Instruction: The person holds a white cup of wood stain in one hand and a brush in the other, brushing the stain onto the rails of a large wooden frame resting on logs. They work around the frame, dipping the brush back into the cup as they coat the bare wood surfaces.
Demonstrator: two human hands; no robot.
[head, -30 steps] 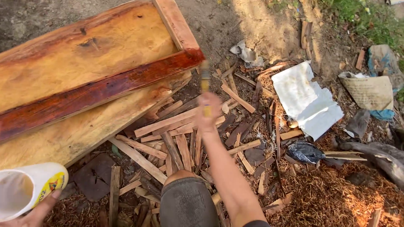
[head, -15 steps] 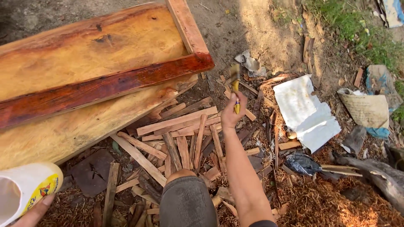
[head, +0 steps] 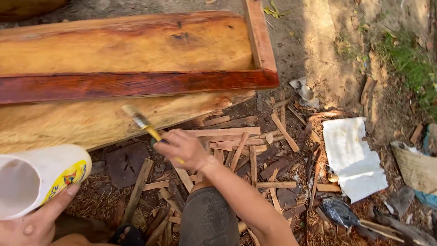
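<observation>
Nearest the camera, at the lower left, the left hand (head: 32, 223) grips a white plastic container (head: 38, 180) with a yellow label, tipped on its side so that its open mouth faces the viewer. Beside it the person's knee (head: 209, 218), in dark cloth, rises from the bottom edge. Just beyond the knee the right hand (head: 182, 148) is clenched around the yellow handle of a paintbrush (head: 141, 122), whose pale bristles point up and to the left and lie over the lower edge of a broad, light-coloured wooden slab (head: 82, 120). Under the forearm, scattered wood offcuts (head: 236, 141) and bark chips cover the ground. To the right lies a crumpled white sheet (head: 353, 157), with a woven sack (head: 416, 166) at the frame's edge. Farther off, a dark red rail (head: 136, 84) runs across the slab, joined to a paler red plank (head: 259, 36) at its right end. Behind these is bare dirt (head: 314, 45) with a tuft of grass (head: 409, 59).
</observation>
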